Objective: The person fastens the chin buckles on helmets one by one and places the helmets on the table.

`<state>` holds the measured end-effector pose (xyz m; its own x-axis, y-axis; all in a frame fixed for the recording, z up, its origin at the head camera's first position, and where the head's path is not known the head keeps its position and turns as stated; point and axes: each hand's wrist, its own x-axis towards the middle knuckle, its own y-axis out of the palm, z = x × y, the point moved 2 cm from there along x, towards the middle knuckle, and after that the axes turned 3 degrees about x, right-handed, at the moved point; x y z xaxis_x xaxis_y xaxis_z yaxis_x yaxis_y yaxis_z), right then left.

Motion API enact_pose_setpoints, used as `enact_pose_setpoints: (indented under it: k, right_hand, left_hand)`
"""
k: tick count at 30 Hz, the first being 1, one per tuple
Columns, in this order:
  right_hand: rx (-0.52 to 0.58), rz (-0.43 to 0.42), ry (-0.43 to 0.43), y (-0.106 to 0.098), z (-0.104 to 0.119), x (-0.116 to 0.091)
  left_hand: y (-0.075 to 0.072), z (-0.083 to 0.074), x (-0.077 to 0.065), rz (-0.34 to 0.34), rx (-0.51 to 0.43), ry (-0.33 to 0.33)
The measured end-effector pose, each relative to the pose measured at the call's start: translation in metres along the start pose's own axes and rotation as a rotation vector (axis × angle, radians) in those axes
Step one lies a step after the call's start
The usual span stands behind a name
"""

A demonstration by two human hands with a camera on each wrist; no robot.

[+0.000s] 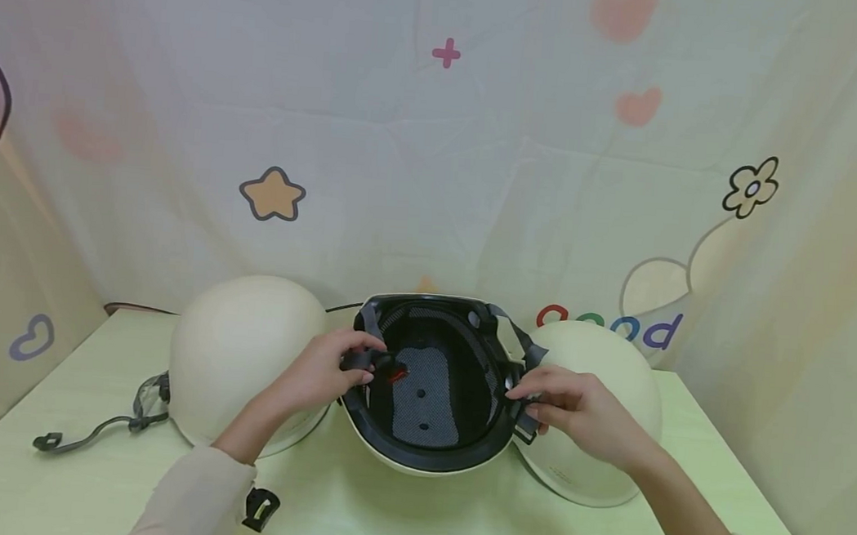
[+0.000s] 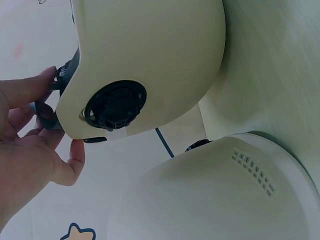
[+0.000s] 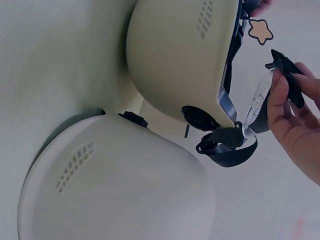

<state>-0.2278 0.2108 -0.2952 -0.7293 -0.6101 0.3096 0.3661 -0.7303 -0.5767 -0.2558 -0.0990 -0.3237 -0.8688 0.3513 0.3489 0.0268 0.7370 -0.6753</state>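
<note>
A cream helmet [image 1: 358, 447] lies upside down at the middle of the table, its black lining and grey mesh padding facing up. At its left rim, my left hand [image 1: 330, 368] grips a black chin-strap buckle [image 1: 374, 360] with a red part showing. Beyond the right rim, my right hand [image 1: 585, 408] pinches the other strap's black buckle end [image 3: 287, 75]. A clear plastic sleeve [image 3: 258, 102] and a loop of dark strap [image 3: 235, 156] hang between that hand and the helmet. A round black fitting [image 2: 116, 104] sits on the helmet's side.
Two more cream helmets stand dome up, one on the left [image 1: 242, 354] and one on the right [image 1: 600, 466]. A strap with a buckle [image 1: 86, 441] trails from the left helmet across the table [image 1: 354, 525]. Near my left sleeve lies a small black clip [image 1: 261, 509]. A printed curtain hangs behind.
</note>
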Motion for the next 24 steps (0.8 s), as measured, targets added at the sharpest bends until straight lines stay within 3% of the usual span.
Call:
enact_pose_setpoints:
  k: [5, 9, 17, 24]
  right_hand:
    - [-0.003, -0.093, 0.022, -0.007, 0.007, 0.002]
    - [0.048, -0.126, 0.001, -0.009, 0.011, 0.004]
    - [0.044, -0.111, 0.051, 0.001, 0.007, 0.01]
    - [0.111, -0.064, 0.054, 0.016, -0.002, 0.014]
  left_hand:
    - [0.0, 0.002, 0.0, -0.017, -0.037, -0.026]
    - [0.001, 0.003, -0.001, -0.035, -0.014, -0.045]
    - [0.004, 0.005, -0.003, -0.064, 0.002, -0.026]
    - [0.005, 0.005, -0.003, -0.066, -0.006, -0.023]
